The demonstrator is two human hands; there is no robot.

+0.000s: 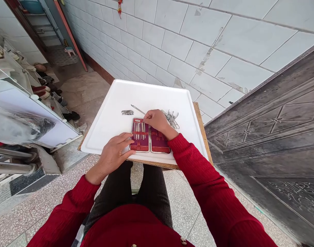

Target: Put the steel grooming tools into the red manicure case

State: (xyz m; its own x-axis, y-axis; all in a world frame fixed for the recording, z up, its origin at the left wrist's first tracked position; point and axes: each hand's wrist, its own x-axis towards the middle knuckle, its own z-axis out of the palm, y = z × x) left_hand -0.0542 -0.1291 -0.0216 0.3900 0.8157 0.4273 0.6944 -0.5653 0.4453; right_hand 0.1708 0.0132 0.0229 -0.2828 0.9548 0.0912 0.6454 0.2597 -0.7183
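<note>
A manicure case (140, 149) with a red and purple lining lies opened out flat on a white board. Several slim metal tools (137, 131) stand in a row under the loops of its left half. My left hand (114, 151) rests at the case's left edge, thumb and fingers spread and touching it. Over the top middle of the case, my right hand (158, 120) has its thumb and fingertips pinched together; what they hold is too small to make out. A long thin metal tool (137, 109) runs up to the fingers, its near end hidden behind them.
Nail clippers (127, 112) lie left of the case's top. Several metal clippers and scissors (172, 120) are heaped beyond my right wrist. The white board (103, 137) sits on a wooden tabletop (203, 137) near a tiled wall (167, 44). Shoes stand on a rack at left.
</note>
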